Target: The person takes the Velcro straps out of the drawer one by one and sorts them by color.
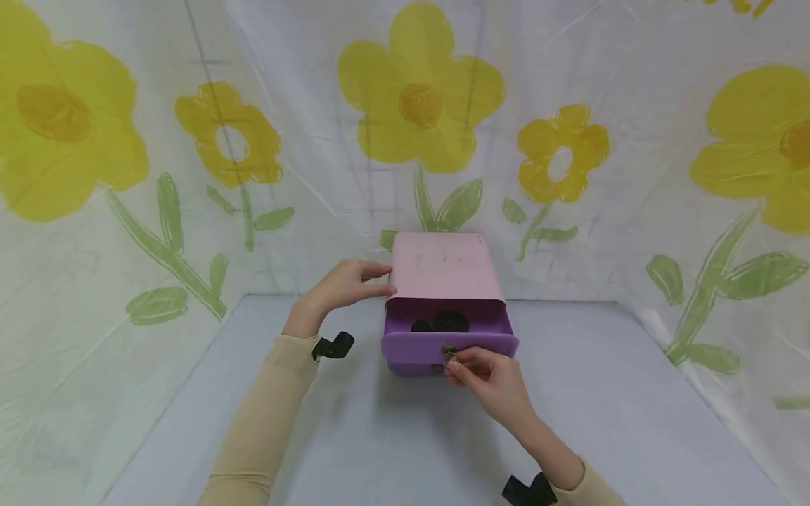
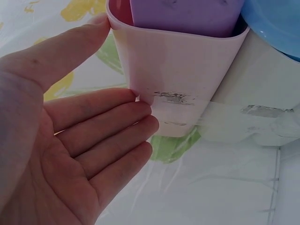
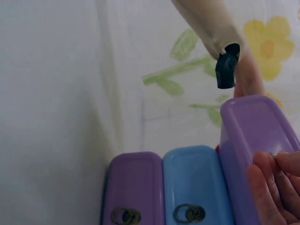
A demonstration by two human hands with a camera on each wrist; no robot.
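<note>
A small drawer unit with a pink top casing point(image 1: 446, 267) stands at the back of the table. Its top purple drawer point(image 1: 411, 343) is slid partway out, with dark round things point(image 1: 451, 322) inside. My right hand point(image 1: 496, 383) pinches the metal ring pull point(image 1: 451, 358) on that drawer's front between thumb and fingers. With straight fingers, my left hand point(image 1: 344, 284) rests against the left side of the casing. In the left wrist view the thumb point(image 2: 89, 35) lies at the casing's front rim and the fingertips point(image 2: 143, 110) touch its side.
Below are a blue drawer point(image 3: 192, 178) and another purple drawer point(image 3: 136, 178), both pushed in, each with a ring pull. The unit stands on a pale table point(image 1: 354, 450). Behind hangs a whitish plastic sheet point(image 1: 304, 84) painted with yellow flowers.
</note>
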